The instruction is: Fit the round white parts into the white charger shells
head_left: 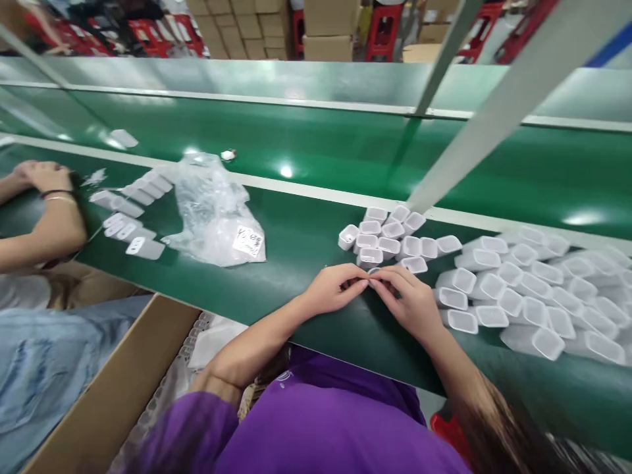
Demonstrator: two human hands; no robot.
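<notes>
My left hand (340, 287) and my right hand (405, 297) meet over the near edge of the green table. Thumb and fingers of each are pinched together, and a small pale piece (374, 270) shows between the fingertips, too small to name. Just beyond my hands stands a cluster of white translucent plastic containers (369, 241), their open ends facing me. To the right of my right hand lie many more such containers (491, 287), stacked on their sides with the openings toward me.
A clear plastic bag (210, 210) with a handwritten label lies left of centre. Beyond it runs a green conveyor belt (316, 151). A co-worker's arm (54, 217) rests at the left near other containers (148, 186). A cardboard box (113, 375) stands below; a slanted white post (484, 112) rises at right.
</notes>
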